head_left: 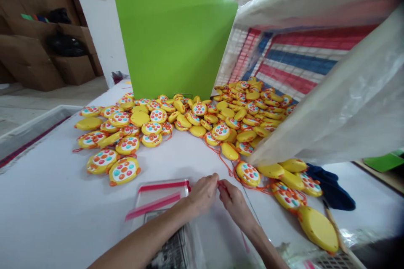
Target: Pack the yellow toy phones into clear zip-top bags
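My left hand (203, 193) and my right hand (235, 202) meet fingertip to fingertip above the white table. Both are closed in a pinch. A tiny reddish bit shows between the fingertips, too small to name. Left of and below my left forearm lie clear plastic zip bags (158, 199) with pink strips along their edges, partly covered by that arm. Just beyond my right hand sits a yellow toy (248, 173) with a white face of coloured dots and an orange cord. More clear plastic and a thin pink strip show beneath my right forearm.
Many similar yellow toys (151, 128) spread over the back of the table, heaped at the right against a striped sheet (299, 63). A green board (173, 33) stands behind them. At right are a dark blue cloth (331, 187) and hanging clear plastic (331, 109).
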`<state>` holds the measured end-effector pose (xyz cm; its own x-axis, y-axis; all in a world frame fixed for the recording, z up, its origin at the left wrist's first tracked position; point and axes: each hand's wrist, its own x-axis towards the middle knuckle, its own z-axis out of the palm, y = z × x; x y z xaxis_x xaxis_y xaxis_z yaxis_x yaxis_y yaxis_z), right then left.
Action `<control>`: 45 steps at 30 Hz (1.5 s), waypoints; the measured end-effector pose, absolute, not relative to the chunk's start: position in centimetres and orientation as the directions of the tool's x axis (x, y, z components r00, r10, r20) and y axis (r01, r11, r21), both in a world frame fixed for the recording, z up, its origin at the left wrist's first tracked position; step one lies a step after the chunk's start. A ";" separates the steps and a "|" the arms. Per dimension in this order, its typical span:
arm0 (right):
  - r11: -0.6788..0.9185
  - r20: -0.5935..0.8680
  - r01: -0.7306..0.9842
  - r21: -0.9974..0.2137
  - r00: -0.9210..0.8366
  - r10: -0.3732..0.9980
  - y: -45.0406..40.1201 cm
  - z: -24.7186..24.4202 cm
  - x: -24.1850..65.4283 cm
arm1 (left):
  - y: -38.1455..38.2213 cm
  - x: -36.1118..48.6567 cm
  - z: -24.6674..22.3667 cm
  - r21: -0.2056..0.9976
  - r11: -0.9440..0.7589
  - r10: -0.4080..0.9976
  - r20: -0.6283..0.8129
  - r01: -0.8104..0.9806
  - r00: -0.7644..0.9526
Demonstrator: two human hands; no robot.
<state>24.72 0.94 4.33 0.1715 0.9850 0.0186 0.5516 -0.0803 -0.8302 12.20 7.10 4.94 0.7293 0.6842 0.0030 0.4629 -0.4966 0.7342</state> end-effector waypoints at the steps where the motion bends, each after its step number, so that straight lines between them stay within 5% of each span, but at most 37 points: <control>1: -0.098 -0.022 0.508 -0.856 0.153 0.988 0.9 4.9 24.6 | 7.0 11.9 5.2 0.746 -0.491 0.689 0.017 0.450 0.724; 9: -0.241 -0.231 0.125 -0.962 0.090 0.969 0.3 7.3 23.6 | 5.9 10.1 6.9 0.836 -0.436 0.710 0.093 0.332 0.698; 17: -0.011 -0.116 -0.249 -0.969 0.415 0.903 2.2 7.2 21.3 | 5.8 10.3 8.1 0.950 -0.267 0.777 0.114 0.160 0.619; 25: 0.127 -0.184 -0.553 -0.824 0.472 0.862 3.5 8.2 19.7 | 4.6 9.8 7.9 0.993 0.064 0.779 -0.109 0.095 0.617; 36: 0.102 -0.231 -0.628 -0.771 0.425 0.875 3.9 8.4 20.3 | 4.9 6.3 8.4 0.952 0.301 0.830 -0.287 0.050 0.479; 41: -0.114 -0.281 -0.579 -0.807 0.207 0.937 3.1 8.5 19.2 | 5.8 5.3 8.9 0.964 0.258 0.905 -0.216 -0.069 0.366; 45: -0.311 -0.334 -0.372 -0.875 -0.002 0.943 1.8 8.2 17.8 | 6.5 5.5 8.8 0.973 0.188 0.946 -0.142 -0.135 0.291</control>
